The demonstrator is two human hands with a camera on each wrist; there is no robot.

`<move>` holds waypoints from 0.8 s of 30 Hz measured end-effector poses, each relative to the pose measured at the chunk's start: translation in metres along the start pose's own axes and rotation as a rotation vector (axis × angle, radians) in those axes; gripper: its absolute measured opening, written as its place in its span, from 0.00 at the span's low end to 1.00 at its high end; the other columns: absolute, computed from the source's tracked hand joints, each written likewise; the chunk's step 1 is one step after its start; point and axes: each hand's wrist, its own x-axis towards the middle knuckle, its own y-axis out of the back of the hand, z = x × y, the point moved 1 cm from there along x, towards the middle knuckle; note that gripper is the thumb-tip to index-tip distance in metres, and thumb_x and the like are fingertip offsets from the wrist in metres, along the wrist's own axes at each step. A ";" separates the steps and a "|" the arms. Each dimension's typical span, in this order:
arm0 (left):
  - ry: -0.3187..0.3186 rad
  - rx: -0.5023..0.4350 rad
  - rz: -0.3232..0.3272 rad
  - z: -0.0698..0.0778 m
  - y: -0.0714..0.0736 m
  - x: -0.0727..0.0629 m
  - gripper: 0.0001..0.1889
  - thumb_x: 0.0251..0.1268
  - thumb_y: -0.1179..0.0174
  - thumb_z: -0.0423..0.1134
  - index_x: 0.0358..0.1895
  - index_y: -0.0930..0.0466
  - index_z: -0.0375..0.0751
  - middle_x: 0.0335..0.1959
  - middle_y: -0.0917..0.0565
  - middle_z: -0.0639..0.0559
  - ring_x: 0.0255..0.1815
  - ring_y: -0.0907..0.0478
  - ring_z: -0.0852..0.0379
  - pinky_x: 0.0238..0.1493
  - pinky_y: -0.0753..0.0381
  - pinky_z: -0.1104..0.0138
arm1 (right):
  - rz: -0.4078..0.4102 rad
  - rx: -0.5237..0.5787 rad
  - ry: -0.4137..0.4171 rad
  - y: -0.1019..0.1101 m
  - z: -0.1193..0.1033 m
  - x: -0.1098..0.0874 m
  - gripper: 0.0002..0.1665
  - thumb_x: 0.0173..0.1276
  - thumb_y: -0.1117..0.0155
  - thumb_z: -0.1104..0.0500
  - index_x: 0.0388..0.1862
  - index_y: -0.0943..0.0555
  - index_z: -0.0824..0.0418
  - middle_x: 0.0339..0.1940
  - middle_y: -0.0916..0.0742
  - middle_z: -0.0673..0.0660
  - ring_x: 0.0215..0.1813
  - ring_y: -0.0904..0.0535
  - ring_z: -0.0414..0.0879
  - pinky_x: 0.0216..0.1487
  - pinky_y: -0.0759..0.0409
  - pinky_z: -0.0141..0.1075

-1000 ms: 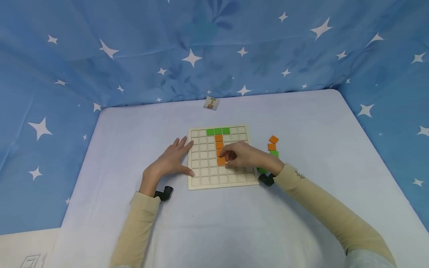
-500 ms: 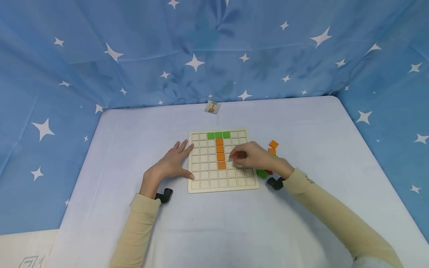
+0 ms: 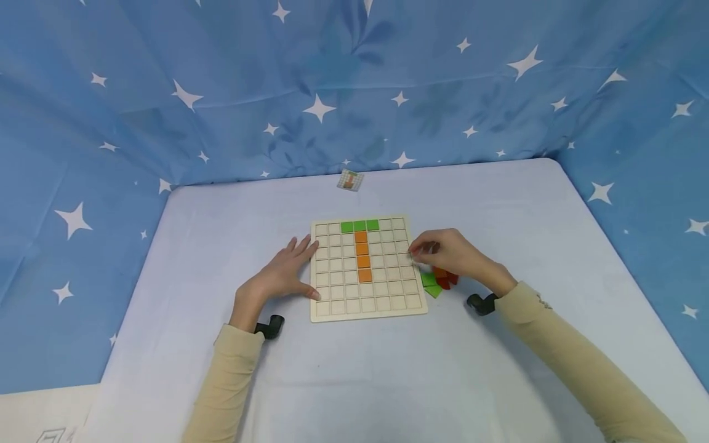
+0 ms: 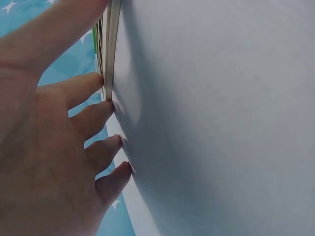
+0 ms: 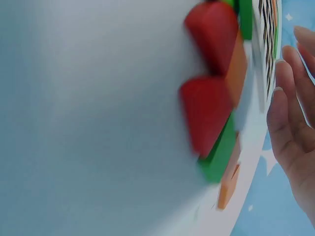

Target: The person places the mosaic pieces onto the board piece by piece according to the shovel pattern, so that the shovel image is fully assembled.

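Note:
A pale grid board (image 3: 397, 301) lies on the white table. Three green square tiles (image 3: 359, 226) form a row along its far edge, and a column of orange square tiles (image 3: 363, 261) runs toward me from the middle one. My left hand (image 3: 281, 271) is spread at the board's left edge, its thumb and fingertips touching it. Over the right edge hovers my right hand (image 3: 454, 252), fingers loosely bent, with nothing visible between them. Just below it lie loose green tiles (image 3: 431, 284) and red rounded pieces (image 5: 207, 113); the hand hides part of this pile in the head view.
A small patterned card (image 3: 350, 180) lies beyond the board, near the blue star-print curtain (image 3: 354, 92). Orange tiles (image 5: 228, 189) also lie in the loose pile. A black camera mount (image 3: 480, 304) sits at the right wrist, another (image 3: 269, 327) at the left.
My right hand has moved right, from the nearest orange tile in the column to the board's right edge. The tiles on the board and my left hand have stayed put.

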 end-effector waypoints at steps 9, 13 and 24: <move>0.003 -0.019 -0.002 -0.005 0.003 -0.003 0.64 0.52 0.21 0.53 0.85 0.57 0.42 0.87 0.60 0.45 0.86 0.70 0.39 0.84 0.63 0.42 | 0.047 0.039 -0.104 0.016 0.025 -0.011 0.11 0.70 0.32 0.63 0.50 0.11 0.57 0.49 0.11 0.55 0.47 0.18 0.50 0.52 0.16 0.41; -0.010 -0.013 0.001 -0.003 0.003 0.000 0.63 0.53 0.21 0.52 0.85 0.57 0.41 0.87 0.60 0.43 0.86 0.70 0.39 0.85 0.63 0.43 | 0.076 0.032 -0.115 0.026 0.035 -0.016 0.11 0.71 0.32 0.64 0.50 0.11 0.59 0.45 0.11 0.56 0.46 0.21 0.50 0.51 0.18 0.38; -0.006 -0.032 0.000 -0.001 0.000 0.001 0.63 0.53 0.21 0.52 0.85 0.57 0.41 0.87 0.60 0.43 0.86 0.70 0.38 0.85 0.63 0.43 | 0.077 0.017 -0.210 0.042 0.051 -0.022 0.15 0.73 0.34 0.63 0.56 0.14 0.61 0.56 0.12 0.62 0.53 0.21 0.57 0.50 0.18 0.39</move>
